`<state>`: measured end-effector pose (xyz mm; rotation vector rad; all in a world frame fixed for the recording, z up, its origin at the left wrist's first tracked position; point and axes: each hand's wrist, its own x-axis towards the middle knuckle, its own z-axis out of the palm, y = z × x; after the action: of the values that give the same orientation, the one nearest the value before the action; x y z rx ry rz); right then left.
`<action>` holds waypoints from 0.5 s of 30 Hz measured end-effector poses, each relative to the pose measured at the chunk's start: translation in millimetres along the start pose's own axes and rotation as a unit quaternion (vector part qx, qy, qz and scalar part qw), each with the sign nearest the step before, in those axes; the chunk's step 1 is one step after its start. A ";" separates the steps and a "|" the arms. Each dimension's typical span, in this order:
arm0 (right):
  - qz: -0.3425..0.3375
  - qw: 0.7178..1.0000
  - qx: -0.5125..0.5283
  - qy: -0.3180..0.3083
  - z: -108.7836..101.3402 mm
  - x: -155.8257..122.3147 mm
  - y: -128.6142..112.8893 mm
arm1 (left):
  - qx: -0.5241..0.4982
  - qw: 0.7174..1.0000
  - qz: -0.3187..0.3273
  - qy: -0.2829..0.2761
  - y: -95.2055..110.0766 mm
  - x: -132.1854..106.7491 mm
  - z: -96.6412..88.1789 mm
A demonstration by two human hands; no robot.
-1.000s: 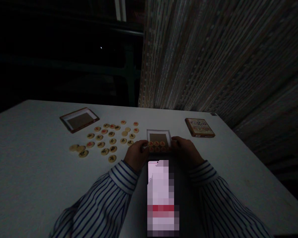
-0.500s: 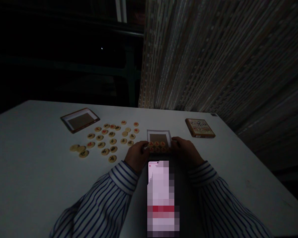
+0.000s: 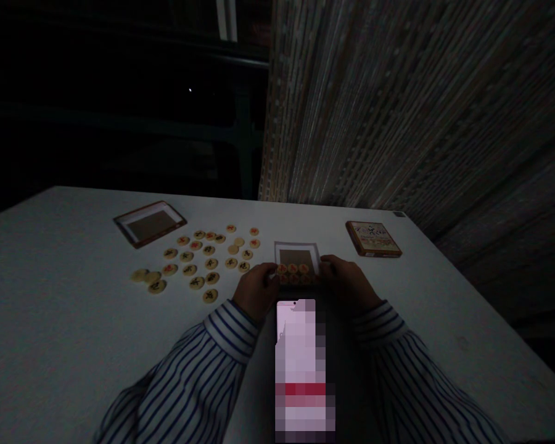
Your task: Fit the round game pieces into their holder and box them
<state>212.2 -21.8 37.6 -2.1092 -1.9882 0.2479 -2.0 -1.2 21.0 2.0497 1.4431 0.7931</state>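
Note:
A small shallow box with a white inner border lies in front of me. Two rows of round Chinese chess pieces with red characters fill its near part. My left hand is closed on the box's left side, the thumb near the pieces. On the opposite side my right hand grips the right edge, fingers curled and partly in shadow. Just left of the box, many loose chess pieces with red or black characters are spread out, some blank side up.
Close to me is a lit phone, its screen mostly blurred out. An open tray-like box part sits at the back left, and a printed box lid at the back right. A curtain hangs behind the white table.
The view has shifted very slightly. Both hands stay at the sides of the box, and the pieces have not moved.

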 end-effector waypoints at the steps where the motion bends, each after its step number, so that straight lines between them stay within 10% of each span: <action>1: 0.001 1.000 -0.002 -0.002 -0.4 -0.2 -0.4 | 0.000 1.000 0.000 -0.001 0.6 -0.1 -0.4; 15: 0.015 0.995 0.047 0.087 -4.7 -2.8 -1.5 | -0.023 1.000 -0.004 0.021 -1.1 -0.7 0.0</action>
<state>211.9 -24.8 42.5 -2.0280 -1.8122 0.1525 -2.9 -1.5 20.1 2.0042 1.4411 0.8620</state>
